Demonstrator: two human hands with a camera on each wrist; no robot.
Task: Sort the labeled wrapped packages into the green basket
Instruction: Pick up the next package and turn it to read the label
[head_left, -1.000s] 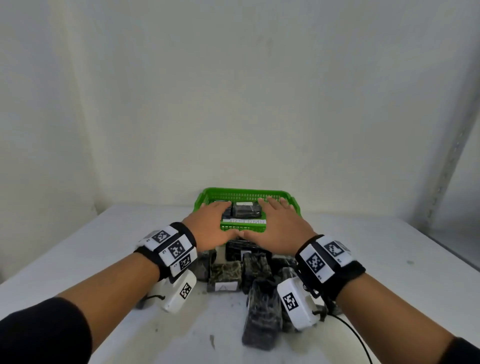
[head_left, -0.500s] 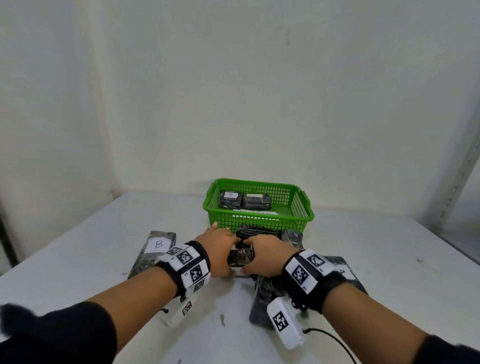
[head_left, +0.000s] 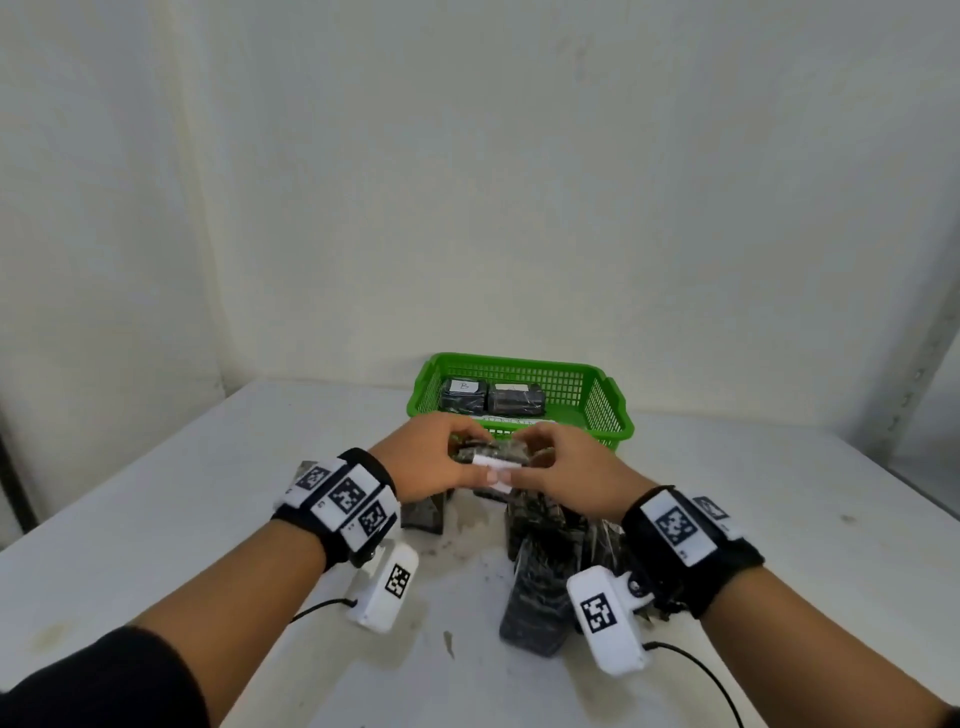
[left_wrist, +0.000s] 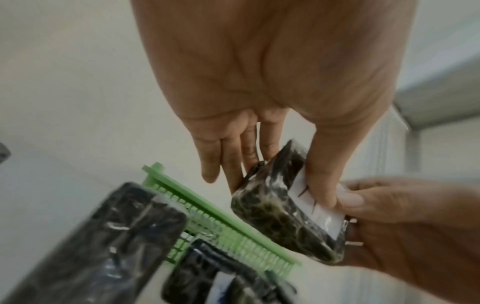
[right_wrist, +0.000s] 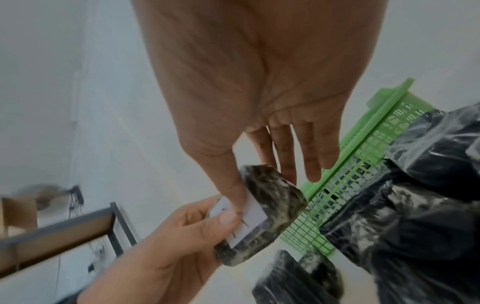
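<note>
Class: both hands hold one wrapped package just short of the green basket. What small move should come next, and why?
Probably carry the package forward over the near rim of the basket and set it down beside the two packages already inside. Left hand and right hand both pinch it, lifted clear of the pile on the table, and bare basket floor shows to the right.

head high; wrists close, sharing basket (head_left: 608, 415)
</note>
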